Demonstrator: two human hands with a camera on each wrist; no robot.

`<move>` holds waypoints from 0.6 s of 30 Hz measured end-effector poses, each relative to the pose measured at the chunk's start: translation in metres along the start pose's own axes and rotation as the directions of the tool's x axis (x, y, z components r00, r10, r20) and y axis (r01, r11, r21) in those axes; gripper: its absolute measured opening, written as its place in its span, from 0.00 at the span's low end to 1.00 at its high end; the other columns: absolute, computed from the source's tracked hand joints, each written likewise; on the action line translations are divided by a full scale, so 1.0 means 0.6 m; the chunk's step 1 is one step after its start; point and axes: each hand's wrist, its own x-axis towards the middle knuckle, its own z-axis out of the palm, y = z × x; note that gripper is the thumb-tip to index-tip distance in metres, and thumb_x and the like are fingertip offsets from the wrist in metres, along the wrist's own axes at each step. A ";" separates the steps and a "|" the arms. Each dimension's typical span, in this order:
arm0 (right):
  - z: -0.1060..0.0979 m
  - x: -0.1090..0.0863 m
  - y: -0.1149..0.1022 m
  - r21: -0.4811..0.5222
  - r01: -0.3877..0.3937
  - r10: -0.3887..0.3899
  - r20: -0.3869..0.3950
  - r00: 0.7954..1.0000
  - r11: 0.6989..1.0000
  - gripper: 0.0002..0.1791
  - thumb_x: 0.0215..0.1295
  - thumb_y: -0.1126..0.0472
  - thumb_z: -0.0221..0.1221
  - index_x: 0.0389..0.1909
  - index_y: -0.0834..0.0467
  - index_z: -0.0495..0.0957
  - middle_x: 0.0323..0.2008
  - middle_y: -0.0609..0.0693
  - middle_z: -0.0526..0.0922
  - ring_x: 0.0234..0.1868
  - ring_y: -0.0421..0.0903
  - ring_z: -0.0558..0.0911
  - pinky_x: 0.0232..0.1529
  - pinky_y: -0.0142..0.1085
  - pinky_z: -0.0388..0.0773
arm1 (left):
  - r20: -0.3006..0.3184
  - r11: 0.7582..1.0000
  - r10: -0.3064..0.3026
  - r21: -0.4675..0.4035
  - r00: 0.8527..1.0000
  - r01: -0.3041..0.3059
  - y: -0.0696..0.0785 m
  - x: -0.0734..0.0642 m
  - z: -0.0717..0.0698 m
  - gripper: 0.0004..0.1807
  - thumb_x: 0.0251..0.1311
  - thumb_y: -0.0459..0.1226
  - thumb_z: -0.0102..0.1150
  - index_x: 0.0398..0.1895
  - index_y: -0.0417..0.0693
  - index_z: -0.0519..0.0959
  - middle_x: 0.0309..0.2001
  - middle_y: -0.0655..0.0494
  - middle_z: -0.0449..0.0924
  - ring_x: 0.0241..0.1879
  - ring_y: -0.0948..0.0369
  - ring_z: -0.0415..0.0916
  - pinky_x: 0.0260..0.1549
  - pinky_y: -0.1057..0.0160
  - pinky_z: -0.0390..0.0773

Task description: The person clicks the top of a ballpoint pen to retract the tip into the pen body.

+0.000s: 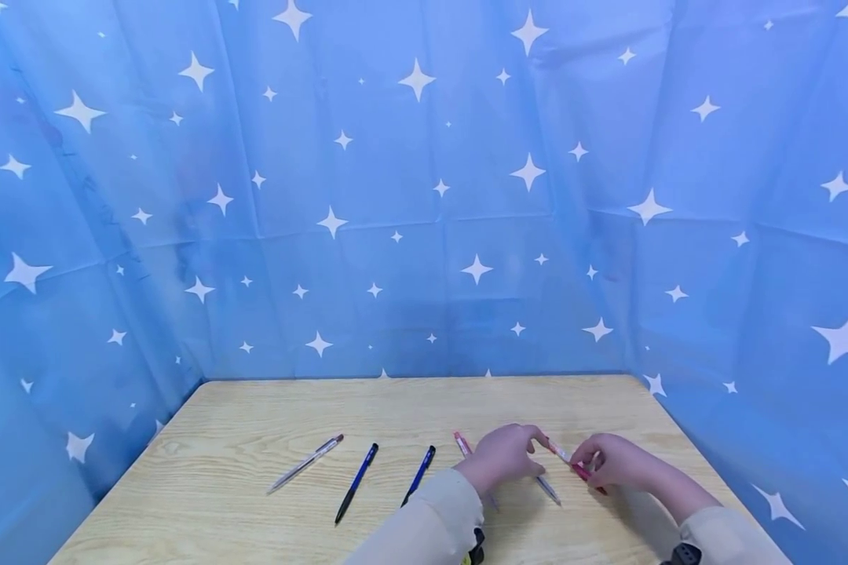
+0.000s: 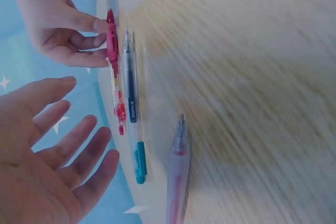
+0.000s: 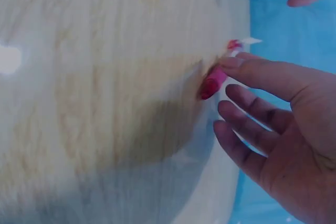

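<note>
My right hand pinches a pink-and-red pen by its darker end, thumb on one side and fingers on the other. That pen lies low over the right part of the table. Beside it lies a clear pen with a teal end, its tip showing under my left hand in the head view. My left hand hovers over this pen with fingers spread and nothing in its grasp. A translucent pink pen lies on the table, partly hidden by the left hand in the head view.
Two blue-and-black pens lie on the wooden table left of my left forearm. Farther left is a clear pen with a dark red end. A blue star-patterned curtain hangs behind the table and along both sides.
</note>
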 end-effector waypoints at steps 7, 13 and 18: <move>0.005 0.014 -0.029 -0.051 -0.021 0.020 -0.017 1.000 0.998 0.19 0.52 0.69 0.70 0.47 0.62 0.81 0.37 0.51 0.77 0.37 0.49 0.76 0.31 0.38 0.76 | 0.004 0.996 -0.041 -0.082 0.999 0.041 -0.022 -0.013 -0.011 0.20 0.54 0.43 0.72 0.51 0.61 0.81 0.38 0.65 0.81 0.35 0.70 0.75 0.35 0.70 0.75; 0.021 0.026 -0.046 0.002 0.081 -0.081 0.021 0.996 0.997 0.23 0.52 0.68 0.71 0.50 0.67 0.79 0.39 0.53 0.77 0.36 0.48 0.76 0.31 0.35 0.75 | -0.008 0.992 -0.070 -0.110 0.998 0.069 -0.041 -0.024 -0.020 0.18 0.54 0.42 0.72 0.50 0.59 0.81 0.36 0.64 0.79 0.33 0.69 0.74 0.34 0.69 0.74; 0.042 0.038 -0.050 0.040 0.123 -0.124 0.024 0.992 0.992 0.24 0.49 0.69 0.72 0.49 0.67 0.78 0.38 0.53 0.76 0.35 0.47 0.77 0.32 0.35 0.75 | -0.012 0.991 -0.087 -0.103 0.996 0.086 -0.062 -0.033 -0.024 0.19 0.54 0.42 0.72 0.49 0.56 0.81 0.35 0.64 0.79 0.32 0.69 0.73 0.32 0.68 0.74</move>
